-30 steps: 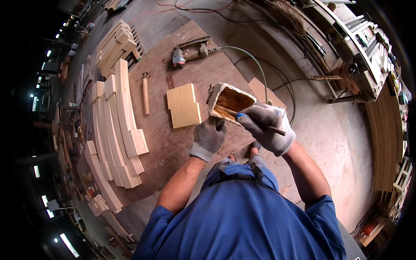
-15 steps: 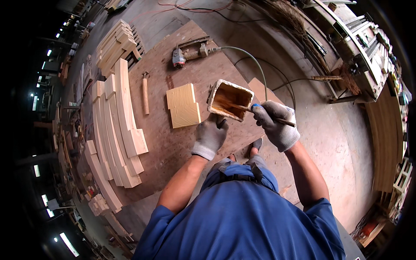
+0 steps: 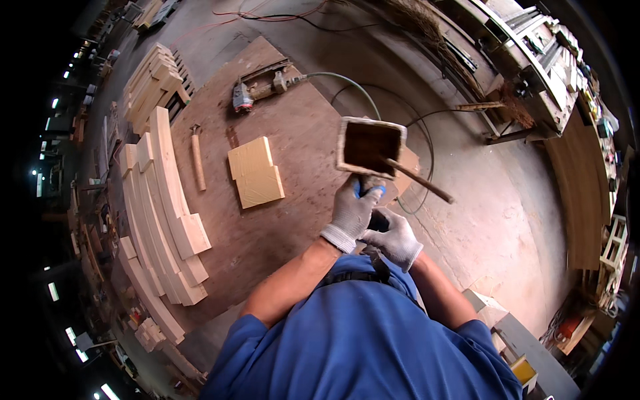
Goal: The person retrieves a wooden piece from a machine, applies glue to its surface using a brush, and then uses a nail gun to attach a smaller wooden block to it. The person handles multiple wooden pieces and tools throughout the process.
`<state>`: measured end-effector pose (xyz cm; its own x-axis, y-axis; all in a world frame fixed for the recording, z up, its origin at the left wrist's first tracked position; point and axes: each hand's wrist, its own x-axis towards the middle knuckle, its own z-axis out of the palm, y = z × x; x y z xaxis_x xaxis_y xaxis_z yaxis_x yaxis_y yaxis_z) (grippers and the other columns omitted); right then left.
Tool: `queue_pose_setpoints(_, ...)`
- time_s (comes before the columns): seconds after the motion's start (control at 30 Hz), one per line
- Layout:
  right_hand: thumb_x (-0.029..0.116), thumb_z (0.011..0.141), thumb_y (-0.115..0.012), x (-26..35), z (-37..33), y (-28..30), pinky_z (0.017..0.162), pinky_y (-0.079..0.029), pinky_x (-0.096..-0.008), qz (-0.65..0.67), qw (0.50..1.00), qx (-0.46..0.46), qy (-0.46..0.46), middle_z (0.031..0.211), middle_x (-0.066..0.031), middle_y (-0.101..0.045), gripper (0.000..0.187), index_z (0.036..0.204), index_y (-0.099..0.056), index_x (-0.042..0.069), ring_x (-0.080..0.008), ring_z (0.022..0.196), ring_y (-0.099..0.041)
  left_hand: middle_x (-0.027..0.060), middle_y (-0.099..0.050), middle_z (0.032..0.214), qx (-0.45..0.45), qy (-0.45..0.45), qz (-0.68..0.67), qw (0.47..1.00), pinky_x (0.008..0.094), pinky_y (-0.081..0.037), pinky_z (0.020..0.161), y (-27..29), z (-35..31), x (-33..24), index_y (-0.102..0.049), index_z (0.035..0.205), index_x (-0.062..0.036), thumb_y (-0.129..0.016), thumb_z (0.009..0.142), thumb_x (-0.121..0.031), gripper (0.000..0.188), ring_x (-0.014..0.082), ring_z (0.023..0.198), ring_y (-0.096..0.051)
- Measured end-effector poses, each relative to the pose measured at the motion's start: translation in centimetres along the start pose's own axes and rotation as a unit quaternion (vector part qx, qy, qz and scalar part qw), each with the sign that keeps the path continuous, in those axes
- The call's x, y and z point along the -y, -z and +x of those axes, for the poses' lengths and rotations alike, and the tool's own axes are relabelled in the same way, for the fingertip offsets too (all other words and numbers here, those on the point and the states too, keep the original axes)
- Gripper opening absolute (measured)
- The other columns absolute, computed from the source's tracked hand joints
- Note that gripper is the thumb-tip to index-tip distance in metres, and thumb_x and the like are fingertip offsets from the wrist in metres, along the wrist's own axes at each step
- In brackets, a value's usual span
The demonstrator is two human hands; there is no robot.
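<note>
My gloved left hand [image 3: 353,208] is closed around the underside of a glue pot [image 3: 341,148], a box-like container with a crusted pale rim and a brown inside. A thin dark stick [image 3: 427,183] leans out of the pot over its right side, with no hand on it. My gloved right hand [image 3: 395,240] is close to my waist, just below and right of the left hand. Its fingers are curled and partly hidden, so what they hold, if anything, does not show. Left of the pot, a stepped wood block [image 3: 257,173] with a shiny yellowish coating lies on the board.
A brown board [image 3: 220,233] serves as the work surface. On it lie a hammer [image 3: 198,160], a nail gun [image 3: 257,92] with a green hose [image 3: 353,83], and long curved wood pieces [image 3: 175,187] at left. A cluttered metal bench [image 3: 520,67] stands at far right.
My right hand has let go of the stick and moved down to my waist. My left hand has shifted right with the pot, and the view has turned slightly.
</note>
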<state>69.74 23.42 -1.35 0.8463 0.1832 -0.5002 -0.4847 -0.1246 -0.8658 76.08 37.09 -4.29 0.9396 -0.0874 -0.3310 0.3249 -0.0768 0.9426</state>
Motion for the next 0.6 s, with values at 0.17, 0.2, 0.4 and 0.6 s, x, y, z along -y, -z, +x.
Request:
queue_pose_setpoints(0.17, 0.013, 0.089, -0.084, -3.5, -1.1, 2.6, 0.081, -0.058, -0.0303, 0.023, 0.996, -0.087, -0.004, 0.098, -0.0038, -0.075, 0.033, 0.116, -0.069, 0.0, -0.0103, 0.089, -0.068, 0.008, -0.072, 0.12, 0.115, 0.054, 0.006, 0.992, 0.0335, -0.054, 0.097, -5.1, -0.6, 0.2, -0.062, 0.135, -0.0013, -0.073, 0.093, 0.0, 0.044, 0.0187, 0.11, -0.067)
queue_pose_setpoints(0.2, 0.012, 0.089, -0.084, -5.0, -1.4, 3.1, 0.08, -0.058, -0.0301, 0.046, 0.994, -0.103, -0.015, 0.096, -0.0033, -0.074, 0.031, 0.114, -0.069, 0.0, -0.01, 0.088, -0.068, 0.0097, -0.071, 0.124, 0.143, 0.08, 0.025, 0.986, 0.0345, -0.054, 0.1, -5.9, -0.7, -1.1, -0.06, 0.138, -0.0007, -0.073, 0.092, 0.0, 0.047, 0.0204, 0.114, -0.066)
queue_pose_setpoints(0.4, 0.005, 0.098, -0.064, -8.7, -0.4, 4.8, 0.056, -0.051, -0.0314, 0.198, 0.909, -0.357, -0.081, 0.083, -0.0057, -0.07, 0.006, 0.101, -0.067, 0.001, -0.0128, 0.067, -0.063, 0.0245, -0.066, 0.142, 0.294, 0.06, 0.231, 0.926, 0.0402, -0.048, 0.113, -9.4, 0.8, -0.7, -0.052, 0.155, -0.0052, -0.076, 0.095, -0.024, 0.067, 0.0362, 0.133, -0.063)
queue_pose_setpoints(0.6, 0.022, 0.099, -0.077, -17.1, 5.4, 12.8, 0.043, -0.047, -0.0318, 0.133, 0.912, -0.353, -0.16, 0.063, -0.0011, -0.054, 0.023, 0.095, -0.061, 0.006, -0.0137, 0.046, -0.053, 0.0234, -0.062, 0.147, 0.212, -0.113, 0.38, 0.893, 0.0579, -0.045, 0.114, -6.2, 2.5, 5.4, -0.053, 0.157, -0.017, -0.073, 0.098, -0.037, 0.065, 0.0412, 0.135, -0.061)
